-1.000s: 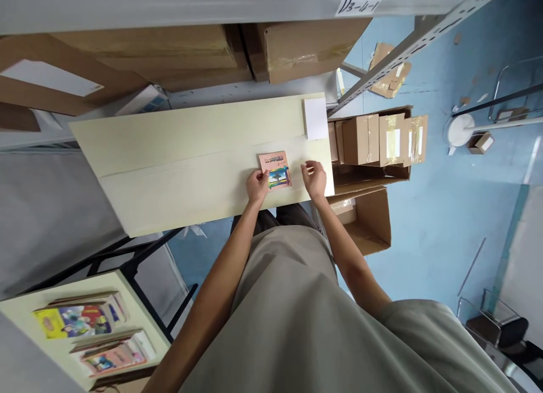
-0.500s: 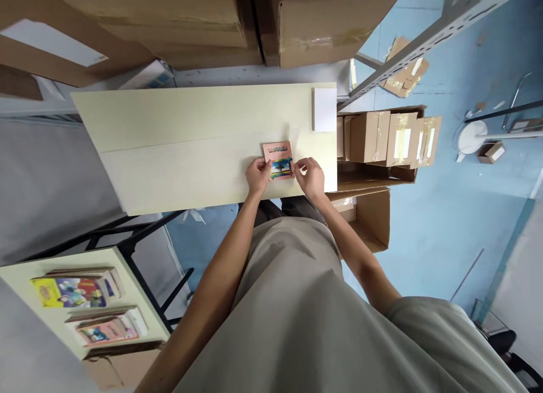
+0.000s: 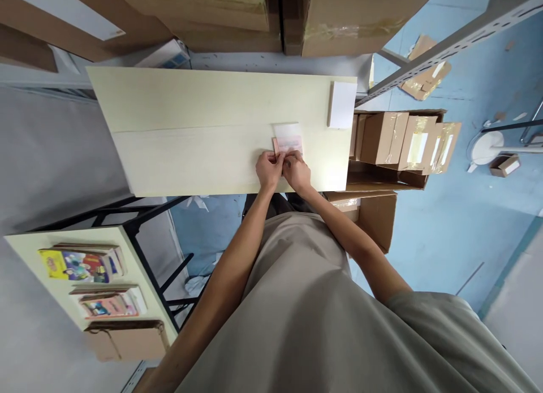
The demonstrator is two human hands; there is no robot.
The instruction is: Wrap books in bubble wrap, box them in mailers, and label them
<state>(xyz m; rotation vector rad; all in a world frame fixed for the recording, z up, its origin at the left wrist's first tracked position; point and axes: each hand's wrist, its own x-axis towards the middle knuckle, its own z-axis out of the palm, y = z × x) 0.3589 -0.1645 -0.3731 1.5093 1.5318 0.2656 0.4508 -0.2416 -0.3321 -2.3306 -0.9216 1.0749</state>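
Note:
A small pink booklet [image 3: 288, 138] lies on the pale yellow table [image 3: 190, 133], near its front right edge. Its cover is lifted and a pale inner page faces up. My left hand [image 3: 268, 169] pinches the booklet's near left corner. My right hand [image 3: 297, 171] sits right beside it, fingers on the near edge of the same booklet. The two hands touch each other. A white pad [image 3: 341, 96] lies at the table's far right corner.
Large cardboard boxes [image 3: 352, 14] sit on the shelf above the table. Small taped cartons [image 3: 403, 141] fill an open box to the right, on a blue floor [image 3: 445, 223]. A lower side table [image 3: 55, 285] at the left holds colourful books [image 3: 76, 266].
My right hand came in from the right to the booklet and joined the left. The colourful cover picture is no longer visible; a pale page shows instead. The view shifted right.

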